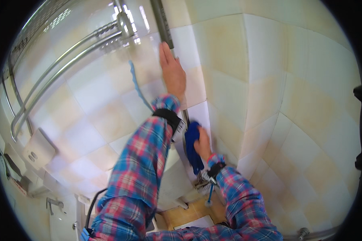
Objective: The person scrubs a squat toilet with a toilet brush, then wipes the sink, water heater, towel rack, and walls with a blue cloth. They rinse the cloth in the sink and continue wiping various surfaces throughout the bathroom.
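Observation:
Along the tiled corner runs a vertical metal pipe, its upper part in a dark grey sleeve point(163, 24) that bears writing. My left hand point(173, 72) is raised against the pipe just below the sleeve's end, fingers pointing up; the hand hides whether it grips the pipe. Lower down, my right hand point(202, 143) holds a dark blue cloth point(193, 147) around or against the same pipe. Beneath the cloth are metal fittings point(201, 184) and a blue-handled brush point(210, 194). A wavy light blue strip point(135, 81) is on the wall beside my left forearm.
Chrome rails point(69, 60) and a metal fitting point(126, 25) are on the wall at upper left. A white wall box point(39, 149) with sockets and a washbasin point(63, 220) with a tap stand at left. Tiled walls meet close at right.

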Available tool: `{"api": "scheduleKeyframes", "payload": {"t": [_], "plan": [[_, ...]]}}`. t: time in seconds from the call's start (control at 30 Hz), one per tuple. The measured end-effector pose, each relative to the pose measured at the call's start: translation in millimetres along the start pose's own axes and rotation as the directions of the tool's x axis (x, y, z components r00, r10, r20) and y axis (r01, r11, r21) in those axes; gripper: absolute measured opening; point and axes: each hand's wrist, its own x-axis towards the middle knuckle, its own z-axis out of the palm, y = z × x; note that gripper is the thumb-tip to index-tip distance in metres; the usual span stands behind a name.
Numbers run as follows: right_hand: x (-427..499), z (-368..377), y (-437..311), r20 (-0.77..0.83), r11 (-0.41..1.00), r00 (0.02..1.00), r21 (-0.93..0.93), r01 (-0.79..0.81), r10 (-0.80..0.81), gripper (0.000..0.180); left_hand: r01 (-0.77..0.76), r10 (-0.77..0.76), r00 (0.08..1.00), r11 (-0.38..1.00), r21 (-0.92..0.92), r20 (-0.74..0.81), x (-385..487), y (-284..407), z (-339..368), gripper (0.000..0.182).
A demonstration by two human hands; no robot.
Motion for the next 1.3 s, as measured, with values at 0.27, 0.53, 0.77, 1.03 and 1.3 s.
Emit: {"api": "scheduleKeyframes", "payload": {"t": [0.27, 0.53, 0.77, 1.03, 1.3], "plan": [[218, -10, -66, 0.043, 0.997, 0.996, 0.032, 0.075, -0.076, 0.056, 0.449, -0.422, 0.893, 0.859, -0.245, 0.159, -169, 11, -45, 0.041], [358, 2, -180, -0.066, 0.859, 0.869, -0.205, 0.47, -0.491, 0.045, 0.479, -0.473, 0.874, 0.877, -0.034, 0.111, -227, 29, -61, 0.041], [165, -18, -46, 0.058, 0.948, 0.947, -0.022, 0.319, -0.317, 0.056, 0.314, -0.335, 0.927, 0.939, -0.137, -0.167, -141, 32, -44, 0.036], [-81, -33, 11, 0.126, 0.979, 0.975, -0.117, -0.169, 0.183, 0.061, 0.019, -0.015, 0.999, 0.994, 0.108, -0.038, -18, 69, -3, 0.049], [-128, -40, 29, 0.149, 0.931, 0.919, -0.05, -0.361, 0.364, 0.057, 0.125, -0.125, 0.992, 0.992, 0.004, -0.008, -144, 59, -19, 0.043]]}}
